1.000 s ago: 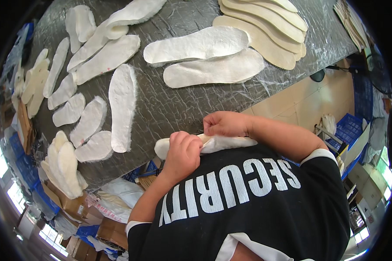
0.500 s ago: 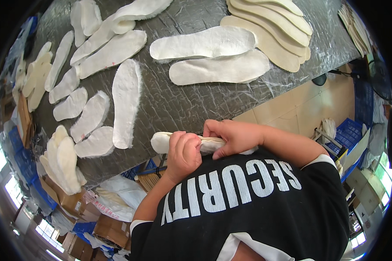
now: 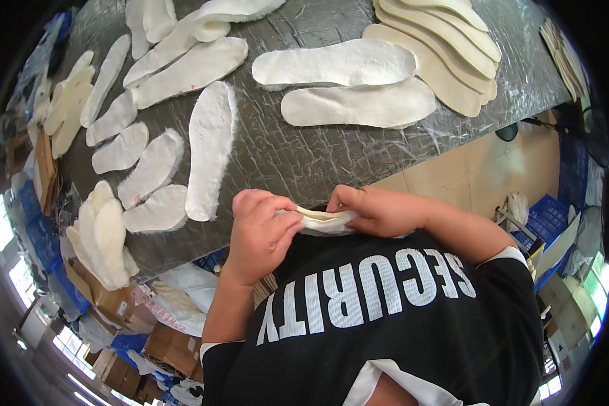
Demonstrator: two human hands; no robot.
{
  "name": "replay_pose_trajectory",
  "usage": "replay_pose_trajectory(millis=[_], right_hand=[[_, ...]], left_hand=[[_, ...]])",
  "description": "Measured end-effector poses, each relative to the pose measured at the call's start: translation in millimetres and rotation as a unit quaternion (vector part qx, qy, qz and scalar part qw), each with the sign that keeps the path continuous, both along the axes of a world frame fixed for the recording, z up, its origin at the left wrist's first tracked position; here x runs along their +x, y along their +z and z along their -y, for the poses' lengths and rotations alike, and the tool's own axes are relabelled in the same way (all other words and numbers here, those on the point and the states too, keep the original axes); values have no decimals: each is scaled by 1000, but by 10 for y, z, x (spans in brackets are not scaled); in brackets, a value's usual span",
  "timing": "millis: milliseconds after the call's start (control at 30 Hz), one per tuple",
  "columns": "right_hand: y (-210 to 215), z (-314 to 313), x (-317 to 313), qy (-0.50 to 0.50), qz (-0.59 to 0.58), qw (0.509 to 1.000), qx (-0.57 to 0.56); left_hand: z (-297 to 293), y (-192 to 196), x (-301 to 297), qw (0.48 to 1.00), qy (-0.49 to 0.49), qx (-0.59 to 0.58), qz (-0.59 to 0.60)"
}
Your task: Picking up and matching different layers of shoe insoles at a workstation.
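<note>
Looks like the pressing-together step: both hands pinch one folded insole [image 3: 321,220] at the table edge, left hand [image 3: 260,233] fingers curled tight on its end, right hand [image 3: 375,210] clamped on the other. Next I'd guess it needs flattening out. Beyond the fingertips: two big fuzzy insoles [image 3: 345,81], about five tan ones stacked [image 3: 440,47].
</note>
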State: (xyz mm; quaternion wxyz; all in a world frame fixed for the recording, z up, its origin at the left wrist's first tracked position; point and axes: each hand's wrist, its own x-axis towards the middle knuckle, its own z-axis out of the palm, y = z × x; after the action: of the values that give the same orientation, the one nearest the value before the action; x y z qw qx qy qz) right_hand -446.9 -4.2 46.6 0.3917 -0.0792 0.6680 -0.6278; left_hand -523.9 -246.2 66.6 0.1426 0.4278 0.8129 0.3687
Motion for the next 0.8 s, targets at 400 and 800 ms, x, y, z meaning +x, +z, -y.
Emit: replay_pose_trajectory(millis=[400, 800], right_hand=[[-103, 50, 86, 2, -60, 998, -23], [137, 247, -89, 115, -237, 923, 280]], left_hand=[[-26, -112, 88, 999, -45, -17, 20], [117, -103, 92, 994, 86, 43, 42]])
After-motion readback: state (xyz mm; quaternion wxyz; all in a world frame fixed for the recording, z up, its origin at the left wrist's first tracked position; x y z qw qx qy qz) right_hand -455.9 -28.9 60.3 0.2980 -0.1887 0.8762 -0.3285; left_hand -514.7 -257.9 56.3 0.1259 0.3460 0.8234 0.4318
